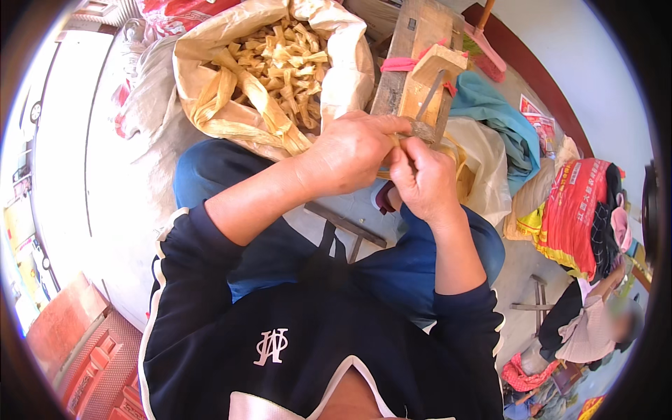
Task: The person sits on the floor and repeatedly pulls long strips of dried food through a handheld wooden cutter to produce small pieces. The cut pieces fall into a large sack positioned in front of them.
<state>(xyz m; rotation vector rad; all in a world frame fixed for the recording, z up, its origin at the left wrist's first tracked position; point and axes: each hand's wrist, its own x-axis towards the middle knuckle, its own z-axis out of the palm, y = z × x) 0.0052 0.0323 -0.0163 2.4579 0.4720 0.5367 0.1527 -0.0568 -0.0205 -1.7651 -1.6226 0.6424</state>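
Above my knees, my left hand (346, 149) and my right hand (428, 176) meet with fingertips pinching a narrow pale-yellow strip (395, 139). Fingers hide most of it. Right behind my hands stands a wooden bench (399, 47) bearing a wooden block with an upright metal blade (430, 94), tied on with pink cloth (398, 64). To the left of the bench, an open woven sack (197, 58) with its rim rolled back holds many knotted pale-yellow strips (294, 68). Long flat yellow strips (262, 105) drape over the sack's near rim.
Right of the bench lie a translucent plastic bag (485, 163), teal cloth (499, 121) and a stuffed red sack (564, 215). A pink broom (485, 50) leans behind. A wooden stool part (346, 226) shows between my legs. Another person (588, 328) sits at lower right.
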